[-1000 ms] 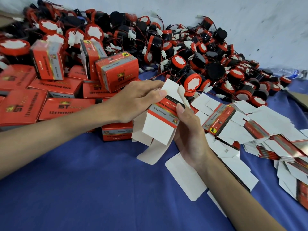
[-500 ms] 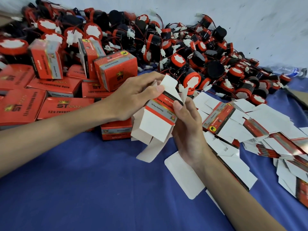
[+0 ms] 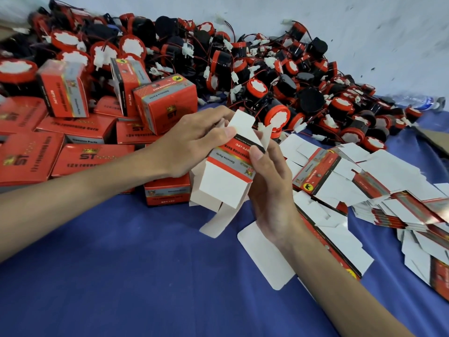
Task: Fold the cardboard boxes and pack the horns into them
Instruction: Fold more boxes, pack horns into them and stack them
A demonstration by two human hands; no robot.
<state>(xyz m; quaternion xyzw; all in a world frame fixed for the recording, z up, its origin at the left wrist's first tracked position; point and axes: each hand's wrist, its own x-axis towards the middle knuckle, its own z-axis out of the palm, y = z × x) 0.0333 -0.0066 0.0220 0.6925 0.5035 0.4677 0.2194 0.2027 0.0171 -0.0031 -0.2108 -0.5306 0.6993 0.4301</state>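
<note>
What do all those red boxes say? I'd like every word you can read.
"ST", "12v reversing horn": flat box
"Genuine Parts": held box
"GTT-1PC": box on cloth
"Genuine Parts": box under the pile
Other print is too blurred to read.

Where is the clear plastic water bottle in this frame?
In the head view, the clear plastic water bottle lies on its side at the far right edge, against the pale wall, just beyond the red-and-black horn pile.
</note>
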